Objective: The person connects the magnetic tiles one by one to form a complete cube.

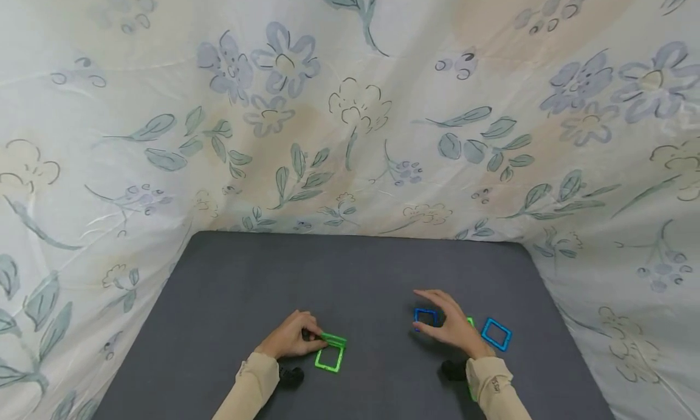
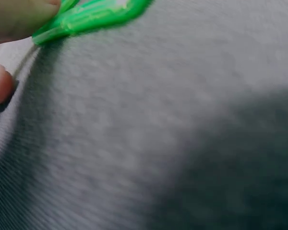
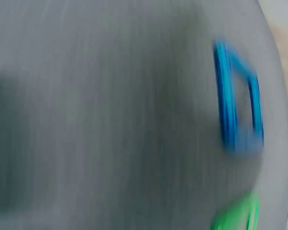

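Fingers and thumb of my left hand [image 1: 295,336] pinch a green magnetic tile [image 1: 335,339] that looks raised along the far side of a flat green square frame [image 1: 328,369]. The left wrist view catches the fingers [image 2: 19,19] on the green plastic [image 2: 98,18]. My right hand [image 1: 455,327] has thumb and forefinger spread apart around a dark blue square frame [image 1: 426,310], which shows between them. Part of another green piece [image 1: 471,321] peeks out behind this hand. The right wrist view is blurred and shows no fingers.
To the right of the right hand lies a lighter blue square frame [image 1: 507,341]. More green [image 1: 472,394] shows beside the right sleeve. The right wrist view has a blue frame [image 3: 225,96] and a green one [image 3: 240,215]. Floral cloth [image 1: 350,183] surrounds the dark grey table [image 1: 306,274].
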`<state>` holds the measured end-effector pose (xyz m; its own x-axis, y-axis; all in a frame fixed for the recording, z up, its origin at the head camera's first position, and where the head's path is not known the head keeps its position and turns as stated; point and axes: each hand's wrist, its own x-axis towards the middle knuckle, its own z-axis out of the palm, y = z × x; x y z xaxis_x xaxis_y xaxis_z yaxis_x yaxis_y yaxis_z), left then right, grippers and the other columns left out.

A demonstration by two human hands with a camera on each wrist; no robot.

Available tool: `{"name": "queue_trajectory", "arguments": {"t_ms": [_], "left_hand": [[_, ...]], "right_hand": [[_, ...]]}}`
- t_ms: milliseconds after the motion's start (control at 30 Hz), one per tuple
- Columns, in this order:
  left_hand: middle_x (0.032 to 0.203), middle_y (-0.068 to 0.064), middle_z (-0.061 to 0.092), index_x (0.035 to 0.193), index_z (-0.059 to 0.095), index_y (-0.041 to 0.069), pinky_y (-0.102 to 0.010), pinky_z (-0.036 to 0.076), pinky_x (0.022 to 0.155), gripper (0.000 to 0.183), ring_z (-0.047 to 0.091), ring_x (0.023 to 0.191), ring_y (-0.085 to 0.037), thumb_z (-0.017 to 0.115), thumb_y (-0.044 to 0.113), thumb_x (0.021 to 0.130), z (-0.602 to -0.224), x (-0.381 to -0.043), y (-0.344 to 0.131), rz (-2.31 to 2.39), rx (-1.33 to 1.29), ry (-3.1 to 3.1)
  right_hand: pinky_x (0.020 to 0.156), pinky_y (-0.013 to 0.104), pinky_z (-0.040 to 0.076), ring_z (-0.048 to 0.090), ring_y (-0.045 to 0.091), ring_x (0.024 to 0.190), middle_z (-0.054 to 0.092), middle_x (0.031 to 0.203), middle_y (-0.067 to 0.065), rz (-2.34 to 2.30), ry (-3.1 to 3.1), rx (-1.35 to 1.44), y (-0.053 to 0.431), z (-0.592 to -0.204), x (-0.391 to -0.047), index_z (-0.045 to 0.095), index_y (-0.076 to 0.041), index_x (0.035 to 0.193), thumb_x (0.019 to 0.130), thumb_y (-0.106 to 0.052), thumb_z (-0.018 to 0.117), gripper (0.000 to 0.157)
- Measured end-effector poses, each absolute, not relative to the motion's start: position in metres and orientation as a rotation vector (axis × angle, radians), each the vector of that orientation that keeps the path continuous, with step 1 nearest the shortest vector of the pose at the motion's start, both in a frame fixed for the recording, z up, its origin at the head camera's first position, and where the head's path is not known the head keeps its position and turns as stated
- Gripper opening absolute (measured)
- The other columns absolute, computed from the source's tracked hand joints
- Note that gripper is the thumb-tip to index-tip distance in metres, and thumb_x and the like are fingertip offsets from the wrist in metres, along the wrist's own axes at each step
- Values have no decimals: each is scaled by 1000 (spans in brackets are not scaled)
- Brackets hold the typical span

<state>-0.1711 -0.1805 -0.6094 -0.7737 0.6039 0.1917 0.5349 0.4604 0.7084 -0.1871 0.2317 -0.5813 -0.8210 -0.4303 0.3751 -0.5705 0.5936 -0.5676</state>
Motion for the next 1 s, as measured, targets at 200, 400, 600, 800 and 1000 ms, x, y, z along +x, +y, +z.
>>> {"name": "queue_trajectory", "arguments": {"t_ms": [200,400,600,800,1000], "left_hand": [[63,15,56,82,83,22,-20,32,71,8,39,61,1,82,28,88,-616,-161,-185,1277,988,2668],[64,16,54,82,81,27,-22,31,71,5,39,62,2,84,27,86,-621,-153,-187,1289,969,2733],[64,16,54,84,82,26,-20,28,69,3,36,62,1,84,27,86,-622,-149,-187,1293,986,2789],[64,15,53,85,82,23,-22,28,69,4,35,62,0,83,27,87,-621,-148,-186,1304,993,2809],[64,16,53,84,81,24,-21,29,71,5,37,62,-1,83,29,87,-620,-147,-187,1270,952,2822]], "right_hand": [[89,57,53,61,30,114,67,126,9,926,-2667,660,281,-588,-172,63,-7,137,73,-16,93,71],[90,64,50,59,37,114,65,127,13,957,-2786,558,303,-591,-161,62,-9,140,77,-26,91,72],[92,65,49,58,43,118,63,129,17,879,-2902,546,300,-587,-166,61,-9,140,77,-34,91,75],[96,65,49,56,42,123,62,133,19,800,-2990,607,279,-584,-177,60,-8,143,73,-46,91,86],[100,64,48,54,42,128,60,137,18,748,-3057,687,259,-581,-186,58,-5,144,68,-52,92,96]]}}
